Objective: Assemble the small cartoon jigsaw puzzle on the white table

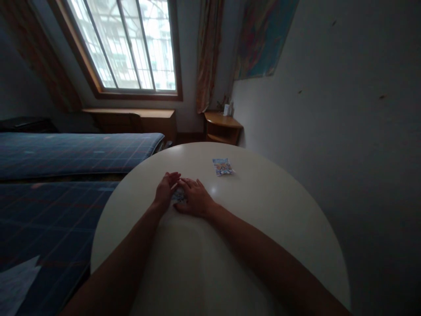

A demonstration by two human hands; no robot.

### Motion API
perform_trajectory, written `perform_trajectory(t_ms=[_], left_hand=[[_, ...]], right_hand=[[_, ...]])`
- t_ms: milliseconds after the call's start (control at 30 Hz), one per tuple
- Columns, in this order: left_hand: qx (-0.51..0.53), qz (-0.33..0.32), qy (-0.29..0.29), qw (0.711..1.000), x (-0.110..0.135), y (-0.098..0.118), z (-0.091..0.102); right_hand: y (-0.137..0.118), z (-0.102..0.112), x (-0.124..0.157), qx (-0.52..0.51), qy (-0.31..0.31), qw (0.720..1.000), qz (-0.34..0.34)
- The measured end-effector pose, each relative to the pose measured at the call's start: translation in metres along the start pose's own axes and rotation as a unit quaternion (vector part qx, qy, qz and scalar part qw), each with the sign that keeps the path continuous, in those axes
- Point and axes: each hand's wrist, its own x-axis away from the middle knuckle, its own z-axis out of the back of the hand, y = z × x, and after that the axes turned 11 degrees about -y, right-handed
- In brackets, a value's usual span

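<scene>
On the round white table [256,193], a small heap of blue-and-white bits [179,195] lies between my two hands; they are too small and dark to name. My left hand [165,188] stands on its edge along the left side of the heap, fingers stretched out. From the right, my right hand [196,198] arches over the heap with its thumb and fingers apart, hiding part of it. The fingertips of both hands come close together at the far side. Beyond them, a colourful printed picture card or packet [222,166] lies flat.
To the left are beds with blue checked covers [72,153], and papers [19,281] lie at the lower left. A wooden desk [158,113] stands under the window, and a corner shelf [223,120] holds small items. A white wall [322,131] runs along the right.
</scene>
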Motion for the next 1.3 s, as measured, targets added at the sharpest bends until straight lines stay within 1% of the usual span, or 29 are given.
perform_trajectory(t_ms=[100,133,167,267,333,400,467,533,633,700,733,800,867,900,967,1033,1100,1200,1233,1300], left_hand=[[-0.031,-0.015,0.026,0.999,0.001,0.002,-0.001],[-0.041,-0.019,0.026,0.999,0.002,0.002,-0.003],[-0.049,-0.02,0.021,0.998,0.002,0.002,-0.005],[-0.062,-0.003,-0.003,0.998,0.006,0.001,-0.017],[-0.068,0.02,-0.02,0.997,0.011,0.003,-0.025],[-0.081,0.041,-0.038,0.995,0.016,0.006,-0.028],[-0.107,0.047,-0.052,0.992,0.019,0.01,-0.027],[-0.146,0.041,-0.055,0.987,0.019,0.015,-0.021],[-0.221,0.01,-0.04,0.974,0.014,0.017,-0.007],[-0.268,-0.017,-0.043,0.962,0.01,0.015,0.0],[-0.288,-0.029,-0.058,0.956,0.009,0.013,0.002],[-0.322,-0.049,-0.107,0.939,0.008,0.008,0.004],[-0.354,-0.065,-0.162,0.919,0.009,0.002,0.003],[-0.37,-0.072,-0.183,0.908,0.01,0.0,0.003],[-0.4,-0.081,-0.208,0.889,0.011,-0.003,0.003],[-0.427,-0.087,-0.216,0.874,0.014,-0.002,0.004],[-0.445,-0.092,-0.216,0.864,0.017,0.001,0.005],[-0.461,-0.089,-0.2,0.86,0.02,0.009,0.004],[-0.464,-0.084,-0.19,0.861,0.02,0.012,0.004],[-0.464,-0.07,-0.161,0.868,0.02,0.015,0.003]], right_hand=[[-0.005,0.0,0.017,-0.001,0.0,0.991,-0.137],[-0.007,0.0,0.023,-0.005,-0.013,0.984,-0.176],[-0.01,-0.001,0.029,-0.009,-0.03,0.98,-0.199],[-0.018,-0.006,0.039,-0.01,-0.056,0.975,-0.214],[-0.021,-0.011,0.038,-0.01,-0.052,0.975,-0.215],[-0.022,-0.014,0.031,-0.009,-0.038,0.977,-0.211],[-0.019,-0.016,0.02,-0.005,-0.024,0.981,-0.194],[-0.012,-0.015,0.009,0.001,-0.021,0.987,-0.158],[0.004,-0.01,-0.005,0.004,-0.031,0.998,-0.053],[0.014,-0.007,-0.01,0.0,-0.041,0.999,0.026],[0.018,-0.006,-0.011,0.0,-0.04,0.997,0.06],[0.023,-0.005,-0.008,0.005,-0.032,0.993,0.113],[0.026,-0.004,-0.001,0.015,-0.019,0.992,0.124],[0.027,-0.004,0.005,0.019,-0.013,0.994,0.11],[0.031,-0.002,0.017,0.02,0.003,0.998,0.056],[0.036,0.001,0.029,0.006,0.014,1.0,-0.006],[0.038,0.004,0.041,-0.001,0.018,0.999,-0.038],[0.03,0.005,0.054,0.0,-0.005,0.996,-0.086],[0.023,0.004,0.057,0.003,-0.023,0.994,-0.107],[0.006,0.0,0.058,0.004,-0.06,0.991,-0.122]])
